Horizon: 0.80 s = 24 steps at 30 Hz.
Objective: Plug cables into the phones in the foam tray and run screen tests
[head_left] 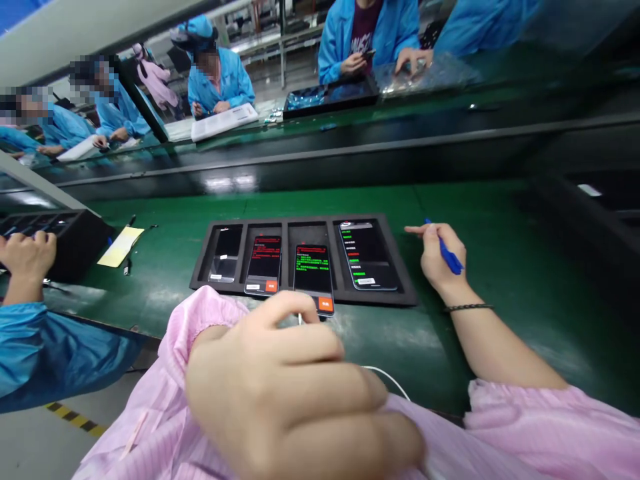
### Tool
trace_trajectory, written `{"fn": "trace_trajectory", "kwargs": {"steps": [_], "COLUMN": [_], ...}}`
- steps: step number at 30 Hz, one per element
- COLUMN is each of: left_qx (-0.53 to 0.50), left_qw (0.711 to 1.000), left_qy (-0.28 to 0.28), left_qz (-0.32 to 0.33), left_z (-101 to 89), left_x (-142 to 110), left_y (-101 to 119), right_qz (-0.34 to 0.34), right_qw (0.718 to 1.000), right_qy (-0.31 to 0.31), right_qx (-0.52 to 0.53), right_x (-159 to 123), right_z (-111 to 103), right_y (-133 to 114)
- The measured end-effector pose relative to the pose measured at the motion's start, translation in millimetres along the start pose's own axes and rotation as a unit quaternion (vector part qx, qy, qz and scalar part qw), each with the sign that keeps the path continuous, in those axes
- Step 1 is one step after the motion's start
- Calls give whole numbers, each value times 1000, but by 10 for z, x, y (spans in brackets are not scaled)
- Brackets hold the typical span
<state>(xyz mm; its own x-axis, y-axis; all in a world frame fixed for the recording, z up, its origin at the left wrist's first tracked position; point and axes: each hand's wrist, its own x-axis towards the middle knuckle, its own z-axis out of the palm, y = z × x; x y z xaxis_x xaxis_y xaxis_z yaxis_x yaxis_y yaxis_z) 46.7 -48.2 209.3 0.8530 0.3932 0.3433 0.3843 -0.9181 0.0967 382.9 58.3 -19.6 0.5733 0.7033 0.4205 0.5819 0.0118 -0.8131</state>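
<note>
My left hand (295,387) is curled closed in the foreground, large and near the camera. A bit of white shows at its fingertips, and a white cable (387,375) comes out from behind it. Just beyond is a phone (313,267) with green text and an orange button, its lower end over the edge of a black foam tray (407,293). That tray also holds a phone with red text (265,260), a phone with a coloured list (367,257) and a dark phone (226,253). My right hand (445,257) grips a blue pen (450,257), index finger pointing at the tray.
On the left, a co-worker's hand (30,257) rests on a black foam box (75,247). Yellow paper (120,247) lies beside it on the green bench (150,300). Across the raised ledge, people in blue work near a black tray (330,97). Another dark tray (610,207) stands right.
</note>
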Motion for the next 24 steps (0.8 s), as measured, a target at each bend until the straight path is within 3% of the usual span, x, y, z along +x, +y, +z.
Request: {"fn": "trace_trajectory", "kwargs": {"steps": [2, 4, 8, 12, 14, 16, 17, 18, 20, 22, 23, 24], "left_qx": [-27, -29, -47, -187, -286, -383, -455, -484, -453, -420, -394, -343], "left_qw": [991, 978, 970, 946, 936, 917, 882, 870, 880, 870, 872, 893], "left_qy": [-83, -119, -76, -87, -78, -68, -61, -68, -115, -98, -113, -101], "left_qz": [103, 169, 228, 250, 189, 87, 109, 68, -88, -240, -267, -274], "left_z": [-41, -113, -292, -397, -394, -306, -212, -77, 298, 712, 873, 968], "left_x": [42, 39, -74, -406, -722, -1142, -1377, -1614, -2051, -2358, -2443, -2480], "left_y": [-282, -502, -657, -729, -837, -949, -984, -996, -951, -865, -837, -836], "right_qz": [-3, -4, 2, 15, 20, 23, 22, 21, 19, 20, 23, 25], "right_qw": [1000, 1000, 999, 998, 998, 998, 997, 997, 997, 997, 997, 996], "right_qy": [-8, -18, -40, -51, -57, -61, -63, -63, -62, -61, -60, -60], "right_qx": [7, 13, 19, 22, 23, 26, 30, 34, 43, 50, 52, 54], "right_x": [-13, -23, -36, -54, -63, -70, -71, -72, -70, -68, -67, -67], "right_z": [9, 19, 37, 63, 82, 101, 111, 119, 135, 147, 151, 154], "right_y": [-17, -23, -16, -18, -20, -16, -12, -7, 3, 8, 7, 4]}}
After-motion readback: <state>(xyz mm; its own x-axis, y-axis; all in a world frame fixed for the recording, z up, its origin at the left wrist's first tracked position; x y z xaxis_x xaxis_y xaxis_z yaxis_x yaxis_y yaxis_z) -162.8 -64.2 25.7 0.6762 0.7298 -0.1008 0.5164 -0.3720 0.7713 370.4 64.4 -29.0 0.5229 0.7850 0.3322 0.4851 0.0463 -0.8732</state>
